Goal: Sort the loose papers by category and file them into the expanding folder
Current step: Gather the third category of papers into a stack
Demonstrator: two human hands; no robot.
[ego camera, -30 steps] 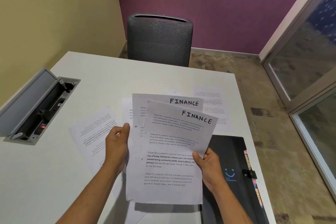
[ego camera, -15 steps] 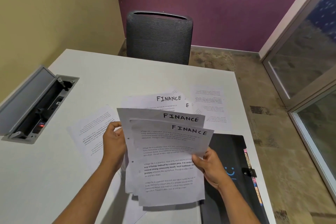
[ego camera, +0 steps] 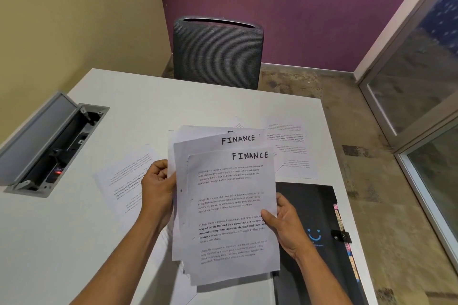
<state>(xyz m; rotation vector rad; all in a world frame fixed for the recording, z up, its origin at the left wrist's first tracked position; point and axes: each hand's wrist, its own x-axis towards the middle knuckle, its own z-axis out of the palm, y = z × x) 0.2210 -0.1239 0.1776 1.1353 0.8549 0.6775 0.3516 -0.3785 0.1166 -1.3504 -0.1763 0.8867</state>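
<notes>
Papers, stack of "FINANCE" sheets (ego camera: 230,205): printed white pages, fanned so two handwritten "FINANCE" headings show one above the other, with the edge of a third sheet behind. Held up off the white counter (ego camera: 74,242), just left of the expanding folder.

Left hand (ego camera: 158,188): grip closed on the stack's left edge, fingers curled round the paper, back of the hand toward the camera.

Right hand (ego camera: 285,225): grip pinching the stack's right edge, thumb (ego camera: 269,216) lying on the printed face of the front sheet, the other fingers behind the paper and mostly hidden.

Expanding folder (ego camera: 317,205): black, flat on the counter, with a blue smile mark on its cover, a strap closure at its right edge and coloured tabs showing along that edge. The stack's lower right corner overlaps it in view.

Loose sheet, left (ego camera: 124,178): lying on the counter well left of the folder, beyond the left hand, text upside down to the camera.

Loose sheet, far (ego camera: 290,151): lying on the counter just beyond the folder's far edge, text also upside down.

Cable box (ego camera: 57,146): grey, set into the counter far left of the folder, lid raised, a small red light inside.

Office chair (ego camera: 218,52): grey mesh back, at the counter's far side.
</notes>
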